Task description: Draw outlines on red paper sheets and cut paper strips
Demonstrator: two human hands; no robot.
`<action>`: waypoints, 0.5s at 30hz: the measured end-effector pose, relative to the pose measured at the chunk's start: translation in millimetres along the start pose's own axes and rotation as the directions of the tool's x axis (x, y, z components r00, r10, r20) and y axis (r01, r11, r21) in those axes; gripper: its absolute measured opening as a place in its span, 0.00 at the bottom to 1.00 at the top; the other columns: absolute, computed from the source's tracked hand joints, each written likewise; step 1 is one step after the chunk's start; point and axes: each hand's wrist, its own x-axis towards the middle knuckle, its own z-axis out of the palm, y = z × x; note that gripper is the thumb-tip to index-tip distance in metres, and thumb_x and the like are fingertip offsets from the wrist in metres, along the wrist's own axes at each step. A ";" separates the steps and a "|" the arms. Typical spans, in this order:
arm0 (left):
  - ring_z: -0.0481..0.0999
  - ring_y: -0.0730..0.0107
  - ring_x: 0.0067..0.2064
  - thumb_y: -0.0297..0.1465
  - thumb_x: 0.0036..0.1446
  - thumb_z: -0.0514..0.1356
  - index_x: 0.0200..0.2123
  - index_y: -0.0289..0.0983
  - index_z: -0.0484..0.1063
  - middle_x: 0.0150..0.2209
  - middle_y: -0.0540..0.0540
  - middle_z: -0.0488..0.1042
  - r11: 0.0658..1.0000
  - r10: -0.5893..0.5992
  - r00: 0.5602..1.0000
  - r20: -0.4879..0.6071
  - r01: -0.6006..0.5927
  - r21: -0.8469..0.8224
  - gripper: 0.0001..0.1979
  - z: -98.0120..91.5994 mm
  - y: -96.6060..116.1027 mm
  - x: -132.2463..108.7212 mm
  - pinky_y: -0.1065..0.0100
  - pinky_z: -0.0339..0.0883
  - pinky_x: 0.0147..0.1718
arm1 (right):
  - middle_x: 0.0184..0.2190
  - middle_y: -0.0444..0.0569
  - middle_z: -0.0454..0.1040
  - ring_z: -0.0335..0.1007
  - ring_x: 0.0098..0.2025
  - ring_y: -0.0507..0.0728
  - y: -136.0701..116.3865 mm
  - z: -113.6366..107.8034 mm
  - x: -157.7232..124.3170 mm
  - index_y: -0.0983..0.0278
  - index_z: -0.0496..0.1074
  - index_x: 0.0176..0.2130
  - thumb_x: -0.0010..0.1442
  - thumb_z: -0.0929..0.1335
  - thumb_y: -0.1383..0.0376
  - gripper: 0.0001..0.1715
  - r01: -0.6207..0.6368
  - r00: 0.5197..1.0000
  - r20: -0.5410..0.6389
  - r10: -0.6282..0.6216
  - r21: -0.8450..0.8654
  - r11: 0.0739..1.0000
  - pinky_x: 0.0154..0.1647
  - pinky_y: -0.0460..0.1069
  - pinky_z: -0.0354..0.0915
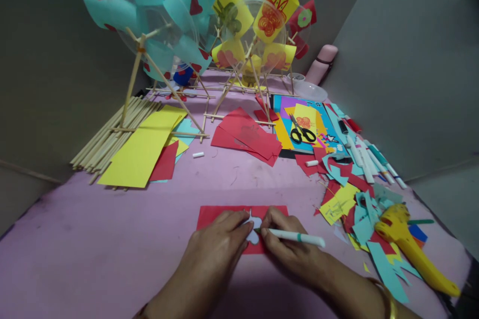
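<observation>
A red paper strip (213,213) lies flat on the pink table (112,239) in front of me. On it rests a small white flower-shaped cut-out (255,223). My left hand (220,244) presses down on the cut-out and the red paper, fingers together. My right hand (284,249) grips a white marker with a green band (295,237), its tip touching the edge of the cut-out.
Paper pinwheels on stick frames (179,25) stand at the back. Wooden sticks (108,137), yellow paper (142,152), red sheets (247,134), black scissors (302,133), markers (364,157), paper scraps (359,209) and a yellow glue gun (409,249) lie around. A pink bottle (321,64) leans at the wall.
</observation>
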 end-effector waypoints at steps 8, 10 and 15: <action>0.74 0.60 0.47 0.30 0.63 0.53 0.49 0.44 0.69 0.49 0.49 0.73 0.999 -0.040 0.999 0.023 0.040 0.007 0.13 -3.1 3.1 0.6 0.61 0.72 0.40 | 0.22 0.42 0.65 0.60 0.24 0.52 -2.2 0.3 0.5 0.60 0.59 0.28 0.57 0.58 0.69 0.07 -0.002 1.000 0.024 0.003 -0.059 0.998 0.24 0.46 0.56; 0.74 0.61 0.47 0.30 0.64 0.52 0.49 0.44 0.69 0.49 0.49 0.74 0.999 -0.033 0.999 0.017 0.033 0.013 0.13 -2.2 2.4 0.0 0.62 0.72 0.40 | 0.21 0.42 0.64 0.59 0.23 0.52 -2.2 0.1 0.7 0.60 0.58 0.28 0.56 0.58 0.69 0.07 -0.006 1.000 0.025 0.008 -0.058 0.998 0.24 0.46 0.55; 0.74 0.60 0.47 0.30 0.63 0.53 0.48 0.43 0.70 0.48 0.47 0.74 0.999 -0.031 0.999 0.007 0.031 0.014 0.12 -1.5 2.3 0.6 0.61 0.73 0.39 | 0.22 0.42 0.64 0.59 0.23 0.52 -0.7 0.0 0.2 0.60 0.58 0.28 0.56 0.57 0.69 0.06 -0.005 1.000 0.029 0.007 -0.062 0.998 0.23 0.46 0.54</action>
